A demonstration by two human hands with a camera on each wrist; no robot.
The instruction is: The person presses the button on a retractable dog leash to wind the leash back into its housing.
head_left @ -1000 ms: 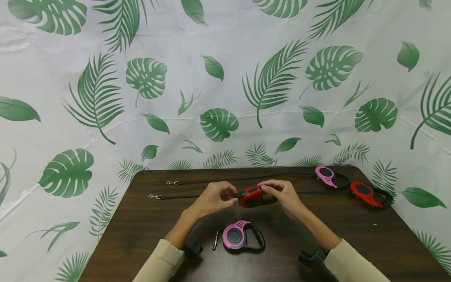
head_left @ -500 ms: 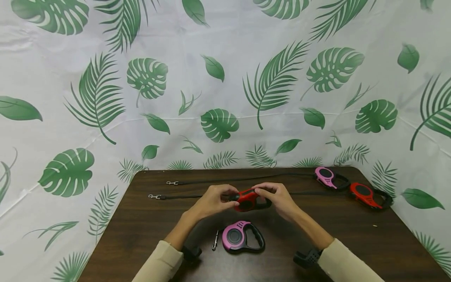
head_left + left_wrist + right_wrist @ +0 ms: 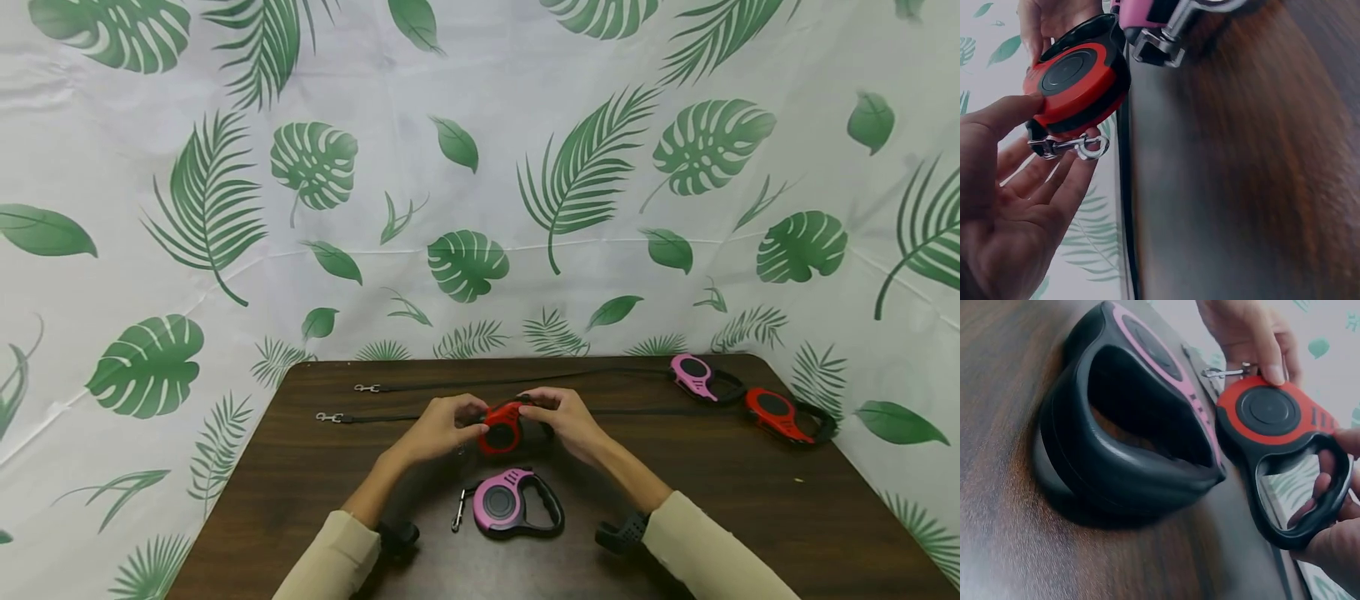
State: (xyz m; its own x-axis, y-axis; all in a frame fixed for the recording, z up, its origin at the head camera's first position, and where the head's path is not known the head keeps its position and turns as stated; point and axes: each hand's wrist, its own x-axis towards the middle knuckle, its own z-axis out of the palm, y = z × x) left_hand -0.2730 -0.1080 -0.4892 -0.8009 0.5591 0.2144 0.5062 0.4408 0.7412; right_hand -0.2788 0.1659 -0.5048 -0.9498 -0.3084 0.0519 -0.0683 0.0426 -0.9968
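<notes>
Between both hands is a red and black retractable dog leash (image 3: pixel 500 432), held above the table. My left hand (image 3: pixel 441 429) pinches its round body near the cord outlet, thumb on the red face in the left wrist view. A silver snap hook (image 3: pixel 1079 146) hangs at that outlet beside the left fingers. My right hand (image 3: pixel 566 422) grips the black loop handle (image 3: pixel 1300 534), fingers passing through the loop in the right wrist view. Nearer the body, a pink and black retractable leash (image 3: pixel 498 502) lies on the table with its metal clip (image 3: pixel 458 511) to the left.
At the back right of the dark wooden table (image 3: pixel 712 500) lie another pink leash (image 3: pixel 693 377) and another red leash (image 3: pixel 780 414). Their black cords stretch left to two metal hooks (image 3: pixel 328 417). Behind the table hangs a leaf-print sheet (image 3: pixel 480 200).
Both hands have moved the held red leash left and slightly toward the body, turning its round face more to the camera. The other leashes have stayed put.
</notes>
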